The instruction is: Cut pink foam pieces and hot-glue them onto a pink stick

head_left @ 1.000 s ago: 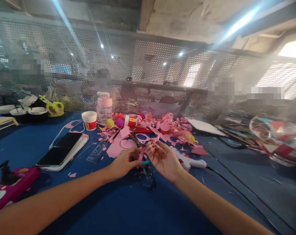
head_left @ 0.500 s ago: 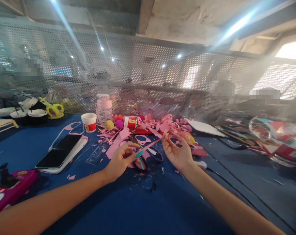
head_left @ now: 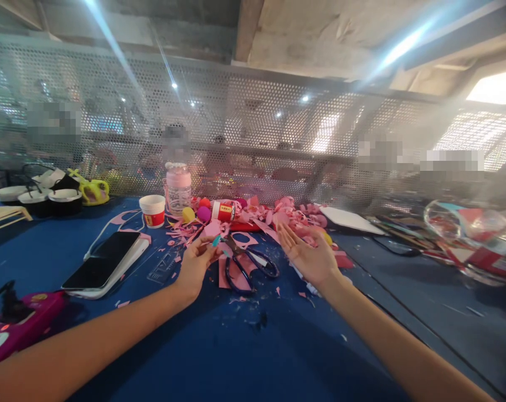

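My left hand (head_left: 194, 269) is closed in a pinch on a small teal strip (head_left: 216, 240), whose material I cannot make out. To its right lie scissors (head_left: 241, 287) with dark blue handles, on and beside pink paper pieces (head_left: 224, 274). My right hand (head_left: 311, 255) is open, palm turned up and fingers stretched, with nothing visible in it. It hovers in front of a heap of pink paper scraps (head_left: 284, 209). A clear ruler or stencil (head_left: 162, 268) lies left of my left hand.
A paper cup (head_left: 152, 211), a pink-lidded bottle (head_left: 178, 190) and a tipped cup (head_left: 222, 210) stand or lie behind. A phone (head_left: 106, 262) and a magenta power strip (head_left: 30, 321) are left. A white pad (head_left: 351, 220) and a clear plastic container (head_left: 482, 245) lie right.
My left hand has moved left and slightly up with the teal strip, uncovering the scissors. The pink strip seen at my right hand no longer shows there; its fingers have straightened.
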A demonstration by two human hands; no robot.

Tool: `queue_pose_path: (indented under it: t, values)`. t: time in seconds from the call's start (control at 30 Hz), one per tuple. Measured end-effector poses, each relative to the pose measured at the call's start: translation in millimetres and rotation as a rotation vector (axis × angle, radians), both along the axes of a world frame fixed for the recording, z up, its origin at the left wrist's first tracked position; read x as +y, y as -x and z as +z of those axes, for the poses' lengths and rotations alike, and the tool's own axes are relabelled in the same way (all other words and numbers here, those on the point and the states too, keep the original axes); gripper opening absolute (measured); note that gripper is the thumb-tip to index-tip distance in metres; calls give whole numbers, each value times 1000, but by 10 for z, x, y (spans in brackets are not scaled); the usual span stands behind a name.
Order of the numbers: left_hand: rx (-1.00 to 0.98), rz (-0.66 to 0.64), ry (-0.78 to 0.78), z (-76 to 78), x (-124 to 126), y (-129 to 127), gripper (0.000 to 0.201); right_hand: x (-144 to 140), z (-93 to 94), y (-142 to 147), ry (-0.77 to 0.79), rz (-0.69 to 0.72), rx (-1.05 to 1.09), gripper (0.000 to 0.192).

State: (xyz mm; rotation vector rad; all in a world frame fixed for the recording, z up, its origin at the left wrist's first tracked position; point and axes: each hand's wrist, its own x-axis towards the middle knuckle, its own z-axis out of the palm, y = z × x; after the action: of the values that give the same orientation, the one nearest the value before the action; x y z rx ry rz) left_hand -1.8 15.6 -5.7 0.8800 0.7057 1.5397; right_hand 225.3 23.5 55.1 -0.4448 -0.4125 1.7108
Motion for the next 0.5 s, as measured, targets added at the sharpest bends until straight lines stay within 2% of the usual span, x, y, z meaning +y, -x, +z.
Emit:
queue_pose_path:
  t: [0.07,0.13,0.2,0.27,0.37,0.5]
  values:
    - [66,15,-45,12,-17,0,27,-21,-24,83,39,4,-138,26]
    - [228,4,-128,38,-82,-8,20,-98,-70,226,17,72,-302,20]
    - [421,-54,-238,61,-167,-17,15,-215,-135,398,-7,226,-522,19]
    - [531,-113,-305,73,-240,-21,13,-333,-201,548,-3,299,-632,25]
    - [619,-130,-387,75,-295,-17,13,-439,-261,666,-50,325,-701,28]
    - [707,-245,-537,92,-312,-12,12,-434,-266,656,-62,304,-677,15]
